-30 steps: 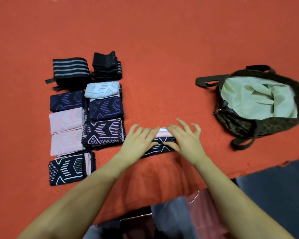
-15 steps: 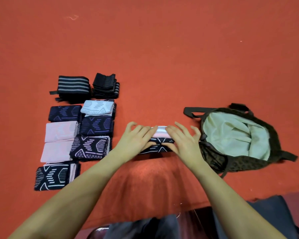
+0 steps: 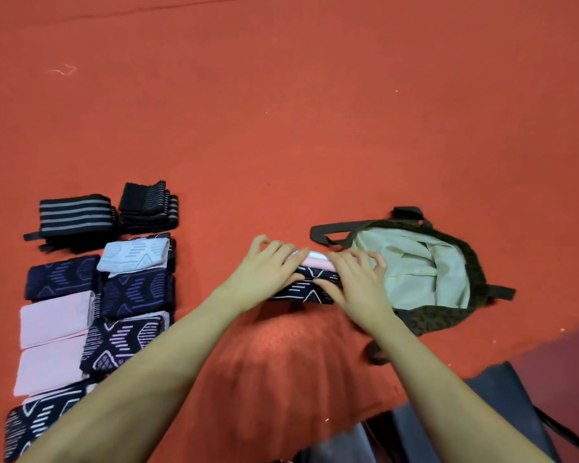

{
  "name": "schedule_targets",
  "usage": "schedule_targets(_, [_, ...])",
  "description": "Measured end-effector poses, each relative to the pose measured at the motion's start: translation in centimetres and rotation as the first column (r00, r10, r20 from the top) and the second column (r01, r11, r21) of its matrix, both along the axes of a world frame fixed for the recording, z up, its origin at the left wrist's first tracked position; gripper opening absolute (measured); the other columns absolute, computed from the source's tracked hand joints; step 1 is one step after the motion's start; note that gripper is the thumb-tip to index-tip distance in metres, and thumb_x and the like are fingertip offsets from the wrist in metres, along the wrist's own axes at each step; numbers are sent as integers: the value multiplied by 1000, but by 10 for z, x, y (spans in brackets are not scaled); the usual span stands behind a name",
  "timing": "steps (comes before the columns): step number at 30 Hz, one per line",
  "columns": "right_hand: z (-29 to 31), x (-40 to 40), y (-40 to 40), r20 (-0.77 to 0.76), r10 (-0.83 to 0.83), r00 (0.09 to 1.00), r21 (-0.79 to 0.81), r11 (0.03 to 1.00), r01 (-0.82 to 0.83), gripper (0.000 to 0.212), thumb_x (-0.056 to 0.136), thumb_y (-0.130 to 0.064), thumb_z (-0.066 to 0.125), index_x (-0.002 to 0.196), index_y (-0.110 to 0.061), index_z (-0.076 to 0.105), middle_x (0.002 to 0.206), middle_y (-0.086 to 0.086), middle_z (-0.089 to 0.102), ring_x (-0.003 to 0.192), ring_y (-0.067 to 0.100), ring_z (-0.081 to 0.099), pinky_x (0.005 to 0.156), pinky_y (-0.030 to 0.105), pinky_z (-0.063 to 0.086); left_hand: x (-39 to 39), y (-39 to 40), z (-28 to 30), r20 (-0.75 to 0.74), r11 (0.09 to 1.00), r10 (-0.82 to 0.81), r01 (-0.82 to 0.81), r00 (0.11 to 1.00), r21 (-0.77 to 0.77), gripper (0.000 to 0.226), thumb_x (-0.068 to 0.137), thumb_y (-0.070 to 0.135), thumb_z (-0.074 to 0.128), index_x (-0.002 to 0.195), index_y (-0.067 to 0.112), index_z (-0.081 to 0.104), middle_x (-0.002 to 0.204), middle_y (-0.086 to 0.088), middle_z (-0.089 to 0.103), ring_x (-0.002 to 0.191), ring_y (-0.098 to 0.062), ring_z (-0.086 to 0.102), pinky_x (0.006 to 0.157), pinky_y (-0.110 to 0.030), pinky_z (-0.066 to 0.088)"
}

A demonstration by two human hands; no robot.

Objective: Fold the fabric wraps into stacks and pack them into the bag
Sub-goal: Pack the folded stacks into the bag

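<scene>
Both hands (image 3: 315,279) clamped on a folded wrap stack (image 3: 310,289), mostly hidden, beside open bag (image 3: 448,315)

One open leopard-print bag (image 3: 448,320) with pale lining. Nine folded wrap piles at left: two black grey-striped (image 3: 76,217), two plain pink (image 3: 56,317), one white (image 3: 134,260), four dark geometric-patterned (image 3: 137,292). One more dark patterned stack (image 3: 310,289) under two hands.

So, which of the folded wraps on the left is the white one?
The white patterned folded wrap, lying atop a dark one just below the black ribbed stack; the others are dark or pink.
</scene>
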State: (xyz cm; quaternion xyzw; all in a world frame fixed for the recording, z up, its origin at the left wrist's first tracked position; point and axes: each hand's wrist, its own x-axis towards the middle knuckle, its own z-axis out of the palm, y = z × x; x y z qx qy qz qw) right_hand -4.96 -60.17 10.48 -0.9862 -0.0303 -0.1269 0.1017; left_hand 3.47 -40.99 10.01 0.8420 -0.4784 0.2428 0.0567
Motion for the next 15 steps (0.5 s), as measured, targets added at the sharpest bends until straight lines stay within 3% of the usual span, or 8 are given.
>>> schedule_targets(2, [-4,-1,-22,-12,-70,998,39,997,70,47,86,-55,42,112,-20,59,96,-5,65,99,18,46,91,38,21,10,-30,1,-36,998,-49,50,998,29,40,92,40,42,117,11,56,91,-5,67,76,-23,62,79,-38,32])
schedule_targets(6, [-14,-7,-72,-68,-219,973,71,972,223,46,86,-56,42,106,-19,60,87,-4,64,92,20,50,90,37,21,32,-99,-1,-96,973,-183,194,978,124,45,92,39,38,108,10,68,83,-5,65,67,-24,60,77,-37,31])
schedule_targets(11, [-35,-20,-121,-150,-425,892,112,890,443,52,85,-57,40,100,-15,66,78,-2,64,84,25,58,89,40,24,56,-187,-13,-183,883,-390,423,902,203,46,92,42,34,97,13,69,74,-3,61,59,-24,57,75,-36,28])
schedule_targets(13, [-47,-23,-137,-223,-462,859,88,868,489,50,85,-56,40,96,-15,66,74,-2,63,82,25,58,86,40,25,61,-214,-28,-226,836,-414,467,881,288,45,90,46,38,102,16,69,78,-1,63,66,-24,59,77,-35,27])
schedule_targets(15, [-63,-27,-150,-290,-458,840,16,876,483,48,85,-55,41,95,-15,65,70,-1,63,78,26,58,81,39,25,56,-230,-49,-252,816,-356,431,900,385,45,85,52,55,114,18,66,91,-1,65,81,-25,61,83,-36,27])
